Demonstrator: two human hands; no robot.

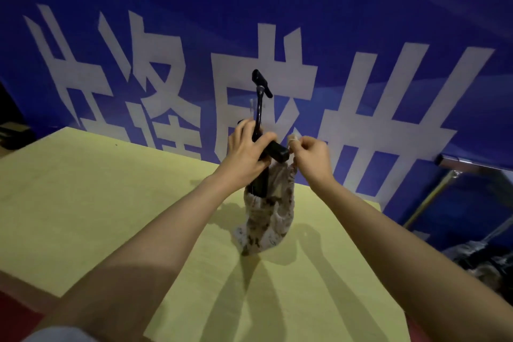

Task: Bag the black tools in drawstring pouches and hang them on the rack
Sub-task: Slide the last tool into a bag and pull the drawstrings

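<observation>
You've got the black tool (pixel 261 175) standing upright with its lower end down inside the patterned drawstring pouch (pixel 266 219), which rests on the yellow table (pixel 83 203). That is likely why you hold it from the top: the tool props the pouch open and upright while the mouth gets worked.

Your left hand (pixel 245 151) sits just above the pouch, fingers and thumb curled round the tool's crossbar handle, gripping it. A thin black rod with a small head (pixel 261 83) rises above that hand; whether it is part of the same tool I cannot tell.

Your right hand (pixel 311 155) is just right of the pouch mouth, fingers bunched tight, pinching what looks like the pale drawstring (pixel 293 137) at the rim and pulling it up and outward, probably to hold the opening taut.

Behind the pouch hangs a blue banner (pixel 388 22) with white characters. No rack clearly visible.
</observation>
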